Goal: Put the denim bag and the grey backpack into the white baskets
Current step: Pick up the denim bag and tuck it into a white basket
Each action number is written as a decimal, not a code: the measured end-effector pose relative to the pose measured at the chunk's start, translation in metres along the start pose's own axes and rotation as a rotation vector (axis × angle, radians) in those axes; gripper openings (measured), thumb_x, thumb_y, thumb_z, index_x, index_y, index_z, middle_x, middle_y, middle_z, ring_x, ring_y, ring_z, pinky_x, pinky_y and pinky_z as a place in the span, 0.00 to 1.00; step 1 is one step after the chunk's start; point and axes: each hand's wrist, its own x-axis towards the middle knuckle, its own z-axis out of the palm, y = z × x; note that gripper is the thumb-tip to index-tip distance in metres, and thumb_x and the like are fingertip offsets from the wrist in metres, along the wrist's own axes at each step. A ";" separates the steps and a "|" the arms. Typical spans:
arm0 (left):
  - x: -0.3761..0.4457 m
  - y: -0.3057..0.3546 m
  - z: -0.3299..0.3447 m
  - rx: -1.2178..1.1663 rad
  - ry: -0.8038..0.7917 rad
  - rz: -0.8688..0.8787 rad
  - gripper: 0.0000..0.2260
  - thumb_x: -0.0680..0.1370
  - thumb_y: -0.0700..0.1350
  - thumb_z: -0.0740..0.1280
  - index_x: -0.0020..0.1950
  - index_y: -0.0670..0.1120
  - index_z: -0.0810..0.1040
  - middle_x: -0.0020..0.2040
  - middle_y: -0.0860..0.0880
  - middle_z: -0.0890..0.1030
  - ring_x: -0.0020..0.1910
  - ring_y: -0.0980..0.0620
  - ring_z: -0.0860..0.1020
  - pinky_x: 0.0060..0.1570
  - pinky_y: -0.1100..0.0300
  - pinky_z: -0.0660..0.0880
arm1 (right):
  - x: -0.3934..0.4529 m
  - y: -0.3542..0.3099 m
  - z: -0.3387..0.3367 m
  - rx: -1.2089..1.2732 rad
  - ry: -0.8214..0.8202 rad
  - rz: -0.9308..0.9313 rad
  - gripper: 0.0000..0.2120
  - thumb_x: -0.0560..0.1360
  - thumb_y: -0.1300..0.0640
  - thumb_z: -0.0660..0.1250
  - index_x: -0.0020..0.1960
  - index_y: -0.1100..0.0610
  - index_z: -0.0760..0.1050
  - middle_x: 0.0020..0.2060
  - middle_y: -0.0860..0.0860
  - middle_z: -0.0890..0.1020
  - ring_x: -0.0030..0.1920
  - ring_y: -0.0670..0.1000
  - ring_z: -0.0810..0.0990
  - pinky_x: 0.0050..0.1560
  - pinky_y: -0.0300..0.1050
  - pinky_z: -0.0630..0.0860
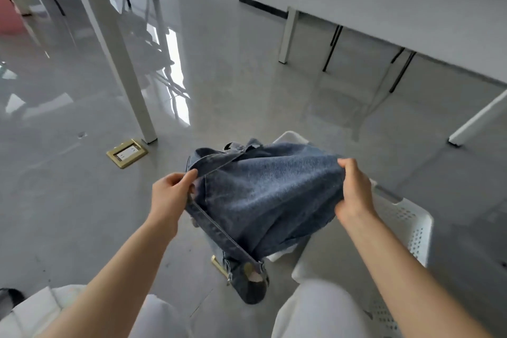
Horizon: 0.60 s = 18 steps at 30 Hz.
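Note:
The denim bag (263, 195) hangs in the air in front of my knees, held over a white perforated basket (411, 228) that stands on the floor. My left hand (170, 195) grips the bag's left edge by its strap. My right hand (354, 189) pinches the fabric at its right edge. A strap with a metal buckle (219, 266) dangles from the bag's lower side toward the floor. The bag hides most of the basket; only its far corner (290, 137) and right wall show. The grey backpack is not in view.
White table legs (120, 63) stand to the left, and a long white tabletop (384, 8) runs along the right. A brass floor socket (127, 152) sits on the glossy grey floor. My knees in white trousers (315, 310) fill the bottom edge.

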 end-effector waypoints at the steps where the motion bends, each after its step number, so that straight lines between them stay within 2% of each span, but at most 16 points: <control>1: 0.007 -0.003 -0.004 0.022 0.000 0.012 0.10 0.77 0.50 0.69 0.46 0.42 0.82 0.39 0.46 0.80 0.37 0.50 0.74 0.39 0.57 0.72 | 0.003 0.002 -0.002 0.023 0.015 0.000 0.06 0.67 0.52 0.67 0.36 0.54 0.74 0.36 0.50 0.77 0.39 0.52 0.76 0.38 0.43 0.70; 3: 0.021 -0.009 -0.010 0.149 0.056 0.054 0.11 0.76 0.49 0.69 0.52 0.42 0.81 0.47 0.44 0.82 0.44 0.48 0.77 0.46 0.54 0.75 | 0.007 0.004 -0.005 0.052 0.039 0.002 0.06 0.69 0.53 0.66 0.36 0.54 0.74 0.36 0.50 0.77 0.39 0.52 0.76 0.37 0.42 0.70; 5: 0.023 -0.012 -0.013 0.439 0.246 0.150 0.12 0.76 0.48 0.68 0.56 0.43 0.78 0.55 0.43 0.79 0.53 0.44 0.76 0.54 0.51 0.74 | 0.008 0.005 -0.008 0.054 0.042 -0.014 0.06 0.70 0.54 0.66 0.36 0.55 0.73 0.35 0.51 0.76 0.39 0.52 0.75 0.37 0.42 0.70; 6: 0.015 -0.013 -0.011 0.513 0.320 0.241 0.11 0.77 0.46 0.67 0.57 0.43 0.77 0.56 0.43 0.78 0.54 0.44 0.75 0.54 0.52 0.72 | 0.008 0.007 -0.008 0.049 0.041 -0.022 0.07 0.70 0.54 0.66 0.36 0.55 0.73 0.36 0.51 0.76 0.40 0.52 0.75 0.37 0.43 0.70; 7: 0.003 -0.014 -0.005 0.536 0.327 0.345 0.10 0.77 0.46 0.67 0.56 0.43 0.76 0.54 0.44 0.77 0.52 0.46 0.75 0.51 0.55 0.71 | 0.008 0.008 -0.009 0.040 0.036 -0.023 0.06 0.70 0.54 0.66 0.37 0.55 0.73 0.37 0.51 0.76 0.41 0.52 0.75 0.38 0.43 0.70; 9: -0.026 -0.017 0.013 0.565 0.181 0.527 0.07 0.78 0.48 0.66 0.52 0.45 0.76 0.50 0.49 0.76 0.47 0.50 0.75 0.46 0.57 0.71 | 0.007 0.010 -0.010 0.019 0.005 -0.016 0.06 0.70 0.53 0.66 0.38 0.56 0.74 0.38 0.52 0.77 0.41 0.53 0.76 0.39 0.44 0.71; 11: -0.043 -0.024 0.034 0.638 0.030 0.575 0.12 0.77 0.52 0.66 0.57 0.47 0.76 0.54 0.50 0.75 0.54 0.49 0.75 0.51 0.57 0.72 | 0.005 0.011 -0.011 0.001 -0.039 -0.019 0.07 0.68 0.52 0.66 0.40 0.56 0.74 0.40 0.53 0.78 0.42 0.54 0.77 0.41 0.46 0.72; 13: -0.040 -0.029 0.050 0.742 -0.037 0.435 0.25 0.76 0.59 0.64 0.68 0.48 0.69 0.66 0.47 0.71 0.67 0.45 0.67 0.64 0.50 0.67 | 0.003 0.010 -0.010 -0.015 -0.085 -0.031 0.08 0.66 0.52 0.67 0.40 0.56 0.75 0.42 0.54 0.78 0.44 0.54 0.78 0.43 0.48 0.72; 15: -0.026 -0.030 0.061 0.780 -0.082 0.158 0.37 0.75 0.67 0.59 0.76 0.46 0.57 0.75 0.42 0.62 0.73 0.39 0.59 0.70 0.44 0.59 | 0.002 0.009 -0.009 -0.026 -0.134 -0.054 0.09 0.65 0.52 0.67 0.41 0.57 0.74 0.42 0.55 0.77 0.44 0.55 0.77 0.44 0.49 0.71; 16: -0.017 -0.030 0.065 0.764 -0.085 0.048 0.41 0.74 0.69 0.56 0.77 0.43 0.53 0.76 0.39 0.60 0.75 0.38 0.58 0.72 0.42 0.57 | 0.001 0.009 -0.009 -0.022 -0.149 -0.058 0.10 0.65 0.52 0.68 0.43 0.56 0.74 0.42 0.55 0.76 0.44 0.55 0.77 0.44 0.49 0.71; 18: -0.003 -0.033 0.071 0.761 -0.040 -0.060 0.46 0.73 0.71 0.55 0.77 0.38 0.50 0.77 0.36 0.57 0.75 0.36 0.57 0.73 0.41 0.55 | 0.001 0.011 -0.008 -0.012 -0.160 -0.060 0.12 0.63 0.52 0.68 0.44 0.55 0.72 0.42 0.55 0.74 0.44 0.54 0.75 0.45 0.49 0.70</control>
